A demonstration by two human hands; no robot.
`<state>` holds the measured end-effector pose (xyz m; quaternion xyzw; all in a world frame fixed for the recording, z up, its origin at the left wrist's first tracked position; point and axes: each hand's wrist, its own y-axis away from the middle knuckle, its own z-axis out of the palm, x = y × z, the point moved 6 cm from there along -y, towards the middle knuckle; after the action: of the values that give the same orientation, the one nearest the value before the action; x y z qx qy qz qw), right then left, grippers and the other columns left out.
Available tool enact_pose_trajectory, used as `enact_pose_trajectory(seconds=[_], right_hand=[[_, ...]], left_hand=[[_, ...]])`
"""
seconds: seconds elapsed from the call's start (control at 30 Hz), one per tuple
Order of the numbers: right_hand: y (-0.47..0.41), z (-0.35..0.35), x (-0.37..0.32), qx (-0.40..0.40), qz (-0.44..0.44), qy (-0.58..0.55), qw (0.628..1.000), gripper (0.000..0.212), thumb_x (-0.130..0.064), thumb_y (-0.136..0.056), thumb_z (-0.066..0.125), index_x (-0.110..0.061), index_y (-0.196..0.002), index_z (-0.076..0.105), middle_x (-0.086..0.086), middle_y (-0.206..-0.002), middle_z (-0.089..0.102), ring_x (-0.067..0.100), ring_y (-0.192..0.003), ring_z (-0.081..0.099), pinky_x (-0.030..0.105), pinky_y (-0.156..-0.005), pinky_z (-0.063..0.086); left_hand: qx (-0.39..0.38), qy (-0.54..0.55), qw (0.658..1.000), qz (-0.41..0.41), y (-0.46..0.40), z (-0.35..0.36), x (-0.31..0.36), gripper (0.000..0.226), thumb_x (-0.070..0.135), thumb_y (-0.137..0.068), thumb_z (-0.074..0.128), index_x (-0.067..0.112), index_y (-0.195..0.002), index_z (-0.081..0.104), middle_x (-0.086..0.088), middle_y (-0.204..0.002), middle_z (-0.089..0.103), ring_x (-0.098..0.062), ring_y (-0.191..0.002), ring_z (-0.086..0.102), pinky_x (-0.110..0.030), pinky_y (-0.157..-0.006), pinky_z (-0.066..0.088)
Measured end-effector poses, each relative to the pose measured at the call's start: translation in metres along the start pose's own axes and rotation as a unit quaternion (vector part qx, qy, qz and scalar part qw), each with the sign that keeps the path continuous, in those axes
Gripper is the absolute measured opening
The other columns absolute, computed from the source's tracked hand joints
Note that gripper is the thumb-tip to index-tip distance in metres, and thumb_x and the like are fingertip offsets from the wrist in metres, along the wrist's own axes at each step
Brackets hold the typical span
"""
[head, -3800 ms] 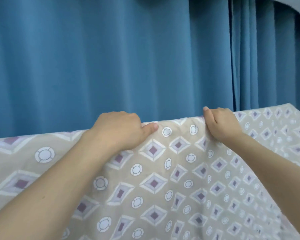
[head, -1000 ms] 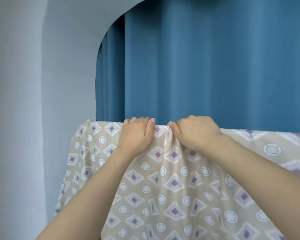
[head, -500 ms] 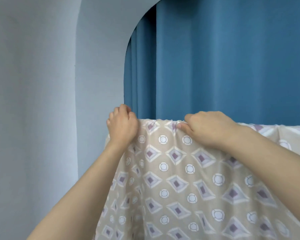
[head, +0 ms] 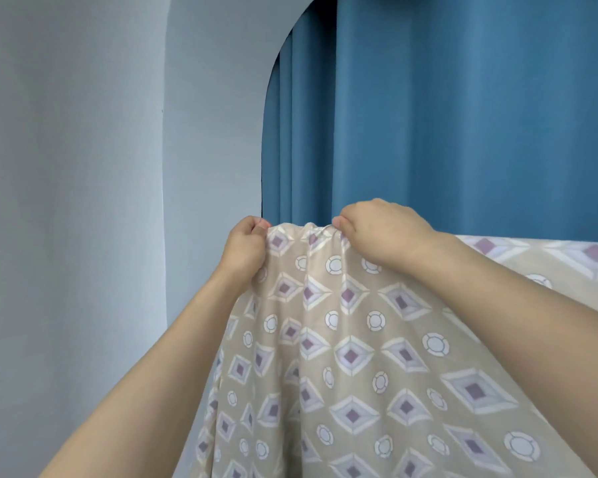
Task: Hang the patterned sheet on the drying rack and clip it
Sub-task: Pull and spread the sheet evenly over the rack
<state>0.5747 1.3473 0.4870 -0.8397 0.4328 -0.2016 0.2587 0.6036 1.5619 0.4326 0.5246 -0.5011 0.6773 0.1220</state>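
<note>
Fingers of both hands are pinching the sheet's (head: pixel 342 339) top fold: left hand (head: pixel 244 250) gripping its end corner, right hand (head: pixel 377 232) just beside. Fold is running off rightward, so I'd guess any clipping is starting here, nearest the left hand.

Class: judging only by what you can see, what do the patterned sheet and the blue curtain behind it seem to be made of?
Patterned sheet: looks like thin woven cloth, perhaps cotton, matte; it bunches into soft folds between the left hand and right hand.
Blue curtain: seems heavier, opaque fabric with a faint sheen, hanging in broad vertical pleats.
</note>
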Motion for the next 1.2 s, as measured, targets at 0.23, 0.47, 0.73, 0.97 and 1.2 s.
enact_pose_trajectory(seconds=[0.23,0.47,0.73,0.97,1.2], right_hand=[[0.003,0.010,0.001,-0.066,0.002,0.091,0.994,0.045,-0.058,-0.098,0.025,-0.021,-0.086,0.048,-0.005,-0.077,0.045,0.026,-0.084,0.051,0.035,-0.066,0.034],[0.023,-0.001,0.011,-0.013,0.000,0.110,0.994,0.045,-0.059,-0.098,0.022,-0.020,-0.087,0.042,-0.005,-0.071,0.039,0.025,-0.074,0.047,0.034,-0.061,0.030],[0.089,-0.034,0.064,0.107,0.074,0.203,0.970,0.059,-0.063,-0.095,0.011,-0.021,-0.065,0.038,-0.003,-0.060,0.046,0.021,-0.055,0.042,0.028,-0.050,0.026],[0.116,-0.042,0.086,0.177,0.084,0.234,0.952,0.052,-0.049,-0.097,0.012,-0.016,-0.069,0.041,0.001,-0.063,0.052,0.027,-0.059,0.045,0.029,-0.048,0.021],[0.139,-0.052,0.101,0.188,0.083,0.249,0.946,0.051,-0.049,-0.096,0.014,-0.015,-0.073,0.044,0.001,-0.066,0.052,0.027,-0.061,0.045,0.029,-0.048,0.019]], left_hand=[[0.069,-0.147,0.983,-0.083,-0.022,-0.024,-0.018,0.017,0.009,-0.094,0.036,0.015,-0.081,0.047,-0.013,-0.100,0.056,-0.028,-0.088,0.054,-0.037,-0.087,0.050],[0.030,-0.121,0.984,0.124,0.022,0.023,0.019,0.042,0.036,-0.104,0.027,0.019,-0.067,0.037,0.003,-0.072,0.050,-0.025,-0.077,0.047,-0.040,-0.077,0.039],[0.041,-0.175,0.983,0.038,0.002,0.004,0.018,0.055,0.042,-0.100,0.028,0.010,-0.057,0.040,-0.009,-0.063,0.053,-0.032,-0.074,0.052,-0.037,-0.070,0.039],[0.069,-0.310,0.892,0.322,0.067,0.069,0.094,0.033,0.031,-0.099,0.028,0.013,-0.080,0.048,-0.004,-0.082,0.050,-0.030,-0.081,0.045,-0.041,-0.080,0.034],[-0.012,-0.358,0.838,0.413,0.113,0.119,0.112,0.050,0.034,-0.102,0.022,0.017,-0.056,0.034,0.004,-0.051,0.041,-0.033,-0.060,0.048,-0.036,-0.061,0.029]])
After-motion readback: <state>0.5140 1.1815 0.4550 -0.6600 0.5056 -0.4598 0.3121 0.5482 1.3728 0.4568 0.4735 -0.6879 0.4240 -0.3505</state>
